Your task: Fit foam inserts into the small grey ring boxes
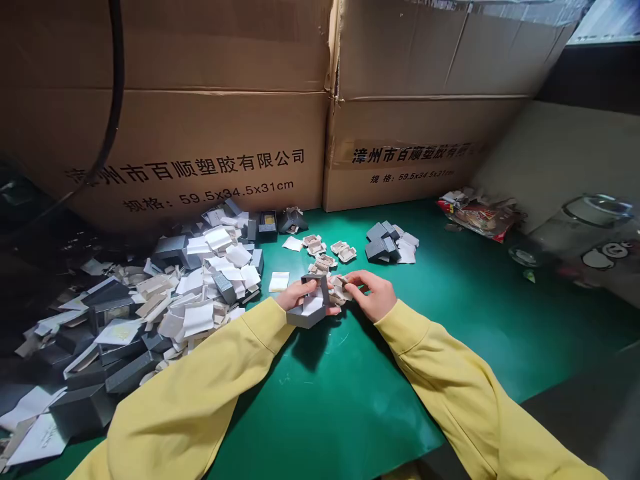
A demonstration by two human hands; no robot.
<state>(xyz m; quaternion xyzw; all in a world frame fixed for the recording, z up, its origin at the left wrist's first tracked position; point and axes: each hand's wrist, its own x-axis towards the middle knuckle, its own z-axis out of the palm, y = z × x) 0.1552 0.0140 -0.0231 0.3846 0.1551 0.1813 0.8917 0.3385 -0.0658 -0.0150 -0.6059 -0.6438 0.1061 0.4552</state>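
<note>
My left hand [299,294] grips a small grey box [306,316], tilted open, with white lining showing inside. Close by on the right, my right hand [372,295] pinches a small beige cardboard insert [341,289] between thumb and fingers. More beige inserts [344,251] lie on the green table just beyond both hands. A white square pad [279,282] rests to the left of the held box. Farther back on the right sits a little stack of grey box parts [384,244] with white pieces.
A large heap of grey boxes and white and beige pieces [200,317] covers the left side. Two big cartons [215,133] stand along the back. At the right are a red plastic bag [481,217] and a clear jar [575,230]. A black cable [116,80] hangs at upper left.
</note>
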